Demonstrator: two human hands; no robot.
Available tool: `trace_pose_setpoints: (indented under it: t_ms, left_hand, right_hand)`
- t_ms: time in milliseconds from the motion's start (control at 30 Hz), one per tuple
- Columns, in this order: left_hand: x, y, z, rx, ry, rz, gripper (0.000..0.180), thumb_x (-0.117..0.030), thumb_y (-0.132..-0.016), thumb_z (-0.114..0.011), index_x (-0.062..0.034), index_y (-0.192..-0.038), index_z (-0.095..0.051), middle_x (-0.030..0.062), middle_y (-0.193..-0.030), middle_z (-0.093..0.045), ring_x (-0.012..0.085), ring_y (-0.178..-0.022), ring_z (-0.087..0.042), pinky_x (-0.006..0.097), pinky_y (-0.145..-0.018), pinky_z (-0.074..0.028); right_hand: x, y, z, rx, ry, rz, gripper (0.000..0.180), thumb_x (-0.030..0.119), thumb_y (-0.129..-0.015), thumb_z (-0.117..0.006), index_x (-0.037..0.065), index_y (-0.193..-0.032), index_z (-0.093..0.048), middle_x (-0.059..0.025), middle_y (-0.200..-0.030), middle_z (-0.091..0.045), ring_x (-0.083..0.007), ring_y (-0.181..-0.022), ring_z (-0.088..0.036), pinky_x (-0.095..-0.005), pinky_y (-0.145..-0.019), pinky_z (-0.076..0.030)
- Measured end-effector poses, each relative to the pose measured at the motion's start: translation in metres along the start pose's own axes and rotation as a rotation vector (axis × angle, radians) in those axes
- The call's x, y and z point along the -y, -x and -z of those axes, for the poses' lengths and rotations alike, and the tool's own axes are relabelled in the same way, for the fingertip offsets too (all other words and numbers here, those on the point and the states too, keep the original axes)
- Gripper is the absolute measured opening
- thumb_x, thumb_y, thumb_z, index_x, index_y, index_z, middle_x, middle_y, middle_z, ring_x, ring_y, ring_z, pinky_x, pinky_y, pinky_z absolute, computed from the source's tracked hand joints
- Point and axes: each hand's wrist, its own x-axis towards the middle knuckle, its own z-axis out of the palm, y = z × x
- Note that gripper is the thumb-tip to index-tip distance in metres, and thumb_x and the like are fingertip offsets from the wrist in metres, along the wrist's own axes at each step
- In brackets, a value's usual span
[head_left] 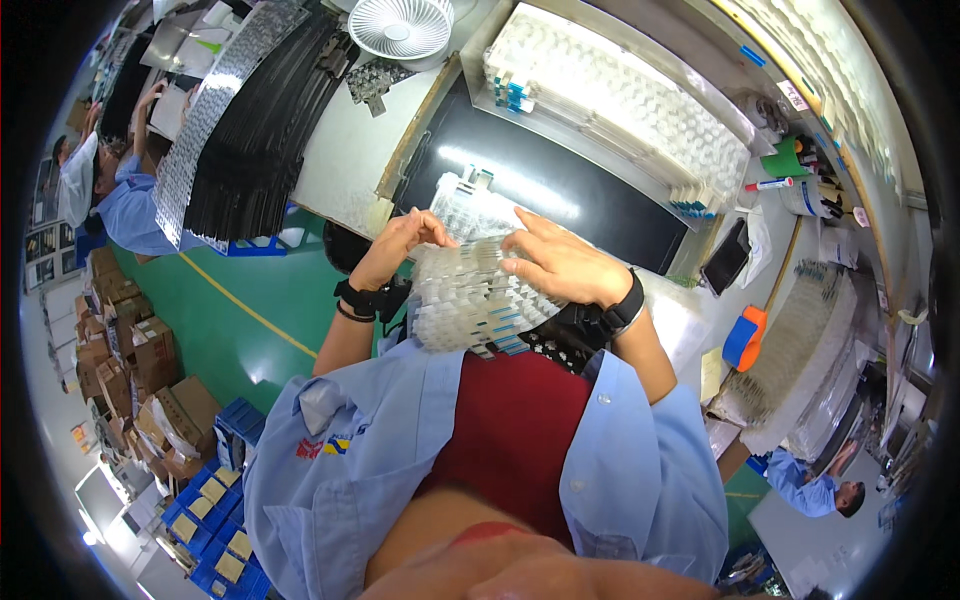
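A stack of translucent sheets (455,300) with a repeating cell pattern and blue edge strips lies in front of my chest, past the table's near edge. My left hand (405,243) is closed at the stack's far left corner, fingertips pinched on its edge. Across the far right part of the stack lies my right hand (565,265), fingers stretched and apart, thumb on the sheets. Just beyond both hands, another translucent patterned piece (470,208) rests on the dark work surface (420,165). What lies beneath my right palm is hidden.
A long stack of translucent patterned sheets (620,95) stands along the back. A white fan (401,25) is at the far left, beside black sheets (255,150). On the right are a phone (726,256), an orange-and-blue tool (744,338) and more stacked sheets (800,335).
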Motion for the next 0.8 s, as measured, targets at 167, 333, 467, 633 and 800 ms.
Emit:
trace_pose_setpoints:
  t_ms: [167,333,467,633,800]
  left_hand:
    - [0.002,-0.012,0.015,0.056,0.123,0.112,0.052,-0.042,-0.098,-0.026,-0.0008,-0.091,-0.059,0.0096,-0.090,-0.063,0.0171,-0.083,-0.060,0.031,-0.080,-0.046]
    - [0.042,-0.040,0.035,-0.375,-0.486,0.063,0.038,-0.027,-0.092,-0.049,0.0033,-0.114,-0.056,0.0093,-0.088,-0.060,0.0148,-0.073,-0.054,0.026,-0.072,-0.045]
    - [0.050,-0.046,0.024,-0.410,-0.744,-0.010,0.040,-0.023,-0.085,-0.060,0.0050,-0.114,-0.054,0.0088,-0.080,-0.055,0.0144,-0.073,-0.051,0.027,-0.068,-0.045]
    - [0.040,-0.042,0.017,-0.511,-0.490,-0.056,0.031,-0.014,-0.083,-0.063,0.0037,-0.108,-0.058,0.0067,-0.086,-0.055,0.0115,-0.077,-0.052,0.026,-0.068,-0.045]
    - [0.002,-0.013,0.012,-0.050,-0.404,0.027,0.025,-0.011,-0.086,-0.058,0.0036,-0.107,-0.059,0.0052,-0.099,-0.059,0.0098,-0.088,-0.054,0.025,-0.078,-0.045]
  right_hand:
    - [0.016,-0.006,0.020,0.215,-0.257,-0.166,0.044,0.042,-0.091,-0.042,0.000,-0.106,-0.050,-0.0232,-0.102,-0.058,-0.0364,-0.100,-0.054,-0.0412,-0.085,-0.041]
    - [0.020,-0.008,0.019,0.153,-0.188,-0.118,0.043,0.041,-0.090,-0.044,0.000,-0.103,-0.050,-0.0221,-0.095,-0.059,-0.0374,-0.092,-0.056,-0.0423,-0.080,-0.044]
    - [0.015,-0.005,0.014,0.092,-0.187,-0.095,0.043,0.041,-0.090,-0.044,0.001,-0.103,-0.050,-0.0219,-0.094,-0.060,-0.0376,-0.091,-0.056,-0.0425,-0.080,-0.044]
    - [0.015,-0.007,0.017,0.187,-0.146,-0.130,0.043,0.039,-0.093,-0.041,0.000,-0.110,-0.046,-0.0226,-0.102,-0.058,-0.0370,-0.099,-0.054,-0.0413,-0.084,-0.042]
    - [0.015,-0.006,0.018,0.164,-0.172,-0.128,0.043,0.039,-0.092,-0.042,0.000,-0.111,-0.047,-0.0227,-0.103,-0.058,-0.0369,-0.099,-0.054,-0.0413,-0.085,-0.042]
